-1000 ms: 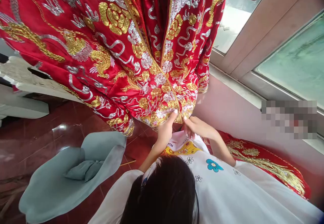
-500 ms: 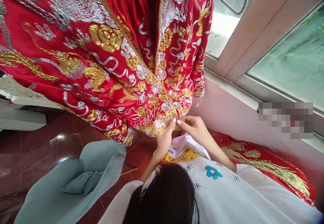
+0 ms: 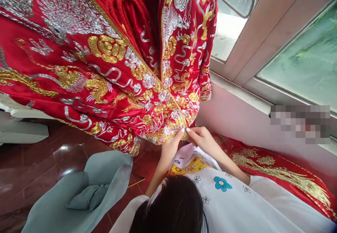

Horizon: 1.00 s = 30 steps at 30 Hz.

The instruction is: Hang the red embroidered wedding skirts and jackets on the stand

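Observation:
A red satin jacket, thick with gold and silver embroidery, hangs in front of me with its front edges crossed over. My left hand pinches the gold-trimmed lower hem, its thumb on top and its other fingers hidden behind the cloth. Close beside it, my right hand grips the same hem corner between thumb and bent forefinger. The two thumb tips nearly meet where the front edge ends. Anything small between the fingertips is hidden. Inside the collar opening hangs a looped red cord.
A grey-blue chair with a small cushion stands at lower left on the shiny dark-red tiles. Another red embroidered cloth lies along the wall at right. Framed windows rise above the pink wall.
Both hands keep their pinch on the jacket hem, with the fingertips slightly lower in view. The whole scene has shifted a little as the camera moved.

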Each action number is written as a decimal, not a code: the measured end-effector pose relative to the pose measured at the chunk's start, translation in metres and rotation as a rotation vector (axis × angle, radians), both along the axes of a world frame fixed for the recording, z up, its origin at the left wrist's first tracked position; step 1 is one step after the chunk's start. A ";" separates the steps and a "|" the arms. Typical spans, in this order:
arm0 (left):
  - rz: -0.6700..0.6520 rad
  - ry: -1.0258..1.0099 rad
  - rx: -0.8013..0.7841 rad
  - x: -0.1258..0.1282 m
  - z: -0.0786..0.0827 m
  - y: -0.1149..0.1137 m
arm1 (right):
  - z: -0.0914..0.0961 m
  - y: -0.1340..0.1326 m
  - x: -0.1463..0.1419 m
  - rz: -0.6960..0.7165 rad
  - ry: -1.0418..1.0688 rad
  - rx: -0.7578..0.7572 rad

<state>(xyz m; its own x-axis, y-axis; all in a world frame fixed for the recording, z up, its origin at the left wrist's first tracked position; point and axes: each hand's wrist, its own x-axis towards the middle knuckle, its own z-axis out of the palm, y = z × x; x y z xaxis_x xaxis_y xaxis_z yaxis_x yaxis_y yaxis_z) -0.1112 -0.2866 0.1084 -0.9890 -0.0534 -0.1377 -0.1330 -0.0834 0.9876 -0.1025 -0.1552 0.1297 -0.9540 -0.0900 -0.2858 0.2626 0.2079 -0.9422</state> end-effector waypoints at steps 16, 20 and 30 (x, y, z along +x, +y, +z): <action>-0.038 -0.041 0.025 0.003 -0.014 -0.001 | 0.000 0.000 0.005 -0.130 0.025 -0.004; -0.068 0.035 -0.149 -0.001 -0.013 -0.002 | -0.005 -0.004 0.004 -0.160 -0.087 -0.225; -0.079 -0.210 0.186 0.013 -0.058 -0.005 | -0.021 -0.001 -0.008 -0.234 -0.135 -0.286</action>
<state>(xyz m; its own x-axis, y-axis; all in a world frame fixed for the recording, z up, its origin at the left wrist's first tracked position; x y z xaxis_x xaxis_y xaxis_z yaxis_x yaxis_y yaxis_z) -0.0986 -0.2917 0.0503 -0.9379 0.0674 -0.3402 -0.3461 -0.2414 0.9066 -0.1102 -0.1561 0.1088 -0.9138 0.0309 -0.4050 0.3974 -0.1385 -0.9071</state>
